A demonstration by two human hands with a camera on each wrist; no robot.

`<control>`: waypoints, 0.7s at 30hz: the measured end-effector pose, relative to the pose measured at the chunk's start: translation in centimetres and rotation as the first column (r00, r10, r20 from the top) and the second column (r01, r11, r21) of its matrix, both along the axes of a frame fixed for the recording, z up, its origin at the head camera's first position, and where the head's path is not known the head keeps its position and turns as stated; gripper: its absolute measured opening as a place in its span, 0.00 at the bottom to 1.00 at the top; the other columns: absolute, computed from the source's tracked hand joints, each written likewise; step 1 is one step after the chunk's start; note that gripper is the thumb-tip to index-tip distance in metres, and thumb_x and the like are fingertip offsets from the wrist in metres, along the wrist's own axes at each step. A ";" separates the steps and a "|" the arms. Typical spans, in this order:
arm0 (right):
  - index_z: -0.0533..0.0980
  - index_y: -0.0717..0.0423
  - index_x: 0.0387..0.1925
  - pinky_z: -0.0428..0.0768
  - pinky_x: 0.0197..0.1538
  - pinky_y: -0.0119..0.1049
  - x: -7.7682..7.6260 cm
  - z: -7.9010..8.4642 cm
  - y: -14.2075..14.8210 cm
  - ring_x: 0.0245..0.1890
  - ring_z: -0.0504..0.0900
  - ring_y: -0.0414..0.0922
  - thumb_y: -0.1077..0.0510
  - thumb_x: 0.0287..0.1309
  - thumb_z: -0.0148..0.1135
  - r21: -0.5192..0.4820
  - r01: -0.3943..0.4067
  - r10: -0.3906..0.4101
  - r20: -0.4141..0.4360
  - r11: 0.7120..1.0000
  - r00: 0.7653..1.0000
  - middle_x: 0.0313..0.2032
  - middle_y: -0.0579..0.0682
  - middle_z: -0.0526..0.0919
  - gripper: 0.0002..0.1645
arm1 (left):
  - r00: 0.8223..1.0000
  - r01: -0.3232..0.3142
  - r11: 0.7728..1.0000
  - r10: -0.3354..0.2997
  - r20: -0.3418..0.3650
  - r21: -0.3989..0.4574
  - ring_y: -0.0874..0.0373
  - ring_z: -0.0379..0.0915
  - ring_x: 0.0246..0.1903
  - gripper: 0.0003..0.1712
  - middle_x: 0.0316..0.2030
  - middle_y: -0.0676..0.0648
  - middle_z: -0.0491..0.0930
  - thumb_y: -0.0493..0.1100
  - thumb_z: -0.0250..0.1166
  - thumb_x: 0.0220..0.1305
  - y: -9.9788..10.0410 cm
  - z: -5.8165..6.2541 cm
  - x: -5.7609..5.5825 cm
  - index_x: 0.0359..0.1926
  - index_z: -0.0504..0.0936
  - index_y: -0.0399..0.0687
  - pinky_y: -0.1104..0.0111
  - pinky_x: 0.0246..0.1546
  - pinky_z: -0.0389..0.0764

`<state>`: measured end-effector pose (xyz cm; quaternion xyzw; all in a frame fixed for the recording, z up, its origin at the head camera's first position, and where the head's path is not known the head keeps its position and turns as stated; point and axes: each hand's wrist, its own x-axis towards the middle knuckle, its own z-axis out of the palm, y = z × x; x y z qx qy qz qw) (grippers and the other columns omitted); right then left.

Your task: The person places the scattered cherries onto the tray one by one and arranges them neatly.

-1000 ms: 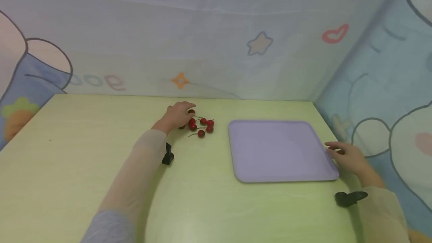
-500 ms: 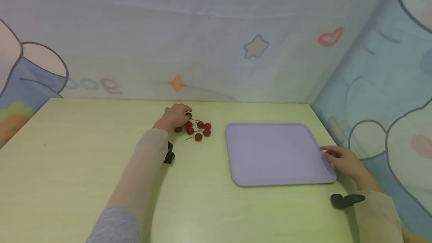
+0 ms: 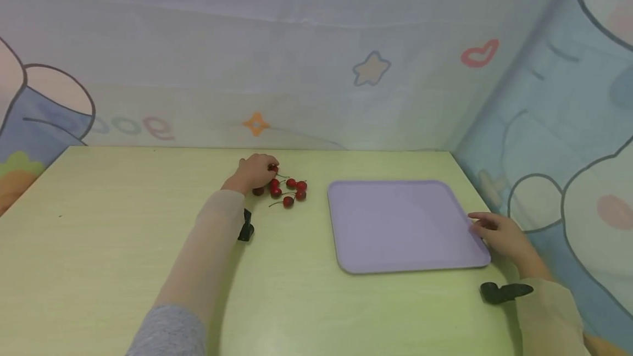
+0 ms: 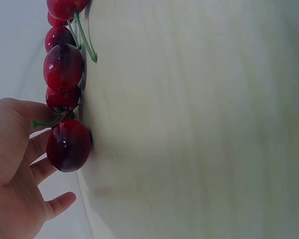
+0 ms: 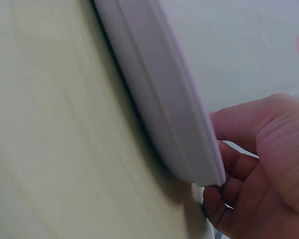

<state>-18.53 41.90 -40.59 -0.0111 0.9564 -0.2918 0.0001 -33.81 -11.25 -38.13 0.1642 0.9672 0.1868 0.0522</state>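
Observation:
My left hand (image 3: 254, 172) reaches to a cluster of red cherries (image 3: 276, 193) with thin stems. Its fingers curl round the rearmost cherry (image 3: 274, 168), pinching it. In the left wrist view, nearer cherries (image 4: 69, 146) hide the fingertips of my left hand (image 4: 17, 169). To the right lies a flat lilac tray (image 3: 405, 227) with a raised rim. At the tray's right rim, my right hand (image 3: 501, 235) grips the edge. In the right wrist view, the thumb of my right hand (image 5: 269, 164) meets the tray's rim (image 5: 182, 114), and the other fingers curl beside its corner.
A pale yellow-green table (image 3: 123, 246) bears everything. Behind it hangs a printed cloth backdrop (image 3: 296, 59), which continues along the right side (image 3: 544, 142). Black wrist cameras sit on the left sleeve (image 3: 245, 227) and right sleeve (image 3: 504, 293).
My left fingers have curled down round the rearmost cherry. My right hand has moved left onto the tray's rim and closed on it. The head view has shifted slightly.

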 end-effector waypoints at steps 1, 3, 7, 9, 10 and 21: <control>0.73 0.71 0.56 0.74 0.36 0.27 0.0 0.0 0.0 0.34 0.70 0.25 0.54 0.66 0.58 -0.004 0.004 -0.004 0.005 1.000 1.000 0.44 0.65 0.82 0.26 | 1.000 0.001 1.000 -0.001 -0.002 0.001 0.40 0.67 0.62 0.21 0.59 0.39 0.75 0.40 0.52 0.68 0.0 0.1 0.0 0.59 0.76 0.41 0.35 0.63 0.51; 0.73 0.71 0.56 0.74 0.36 0.26 -0.1 0.0 0.0 0.35 0.70 0.26 0.53 0.66 0.58 -0.006 0.011 -0.011 0.015 1.000 1.000 0.45 0.65 0.81 0.26 | 1.000 -0.002 1.000 0.002 -0.007 0.005 0.40 0.67 0.61 0.22 0.58 0.39 0.76 0.39 0.52 0.66 0.0 0.3 0.0 0.59 0.76 0.40 0.35 0.63 0.52; 0.73 0.71 0.56 0.74 0.35 0.26 -0.2 0.1 0.0 0.35 0.71 0.28 0.52 0.66 0.58 -0.005 0.020 -0.019 0.027 1.000 0.999 0.45 0.64 0.81 0.27 | 1.000 -0.005 1.000 0.006 -0.031 0.029 0.41 0.68 0.60 0.23 0.58 0.39 0.76 0.38 0.52 0.64 0.2 0.8 -0.2 0.59 0.77 0.40 0.35 0.63 0.52; 0.73 0.71 0.56 0.73 0.35 0.26 -0.1 0.1 -0.1 0.34 0.71 0.29 0.52 0.66 0.58 -0.008 0.023 -0.022 0.030 1.000 0.999 0.45 0.64 0.81 0.27 | 0.998 -0.001 0.999 0.003 -0.057 0.035 0.42 0.67 0.60 0.23 0.57 0.39 0.76 0.38 0.51 0.64 0.5 1.0 -0.2 0.59 0.77 0.40 0.35 0.62 0.52; 0.73 0.71 0.56 0.73 0.35 0.26 -0.1 0.1 -0.1 0.34 0.71 0.29 0.52 0.66 0.58 -0.010 0.024 -0.024 0.031 1.000 0.999 0.45 0.64 0.81 0.27 | 0.997 0.006 0.999 -0.004 -0.075 0.035 0.42 0.67 0.60 0.22 0.57 0.40 0.77 0.39 0.51 0.65 0.7 1.2 -0.2 0.59 0.77 0.40 0.35 0.62 0.53; 0.72 0.70 0.57 0.73 0.35 0.26 -0.1 0.4 -0.2 0.34 0.70 0.29 0.51 0.67 0.57 -0.034 0.043 -0.041 0.046 0.999 0.998 0.44 0.61 0.81 0.28 | 0.972 0.106 0.990 -0.084 -0.218 0.094 0.44 0.69 0.58 0.19 0.50 0.45 0.82 0.46 0.58 0.68 4.9 2.7 0.3 0.55 0.79 0.43 0.41 0.60 0.60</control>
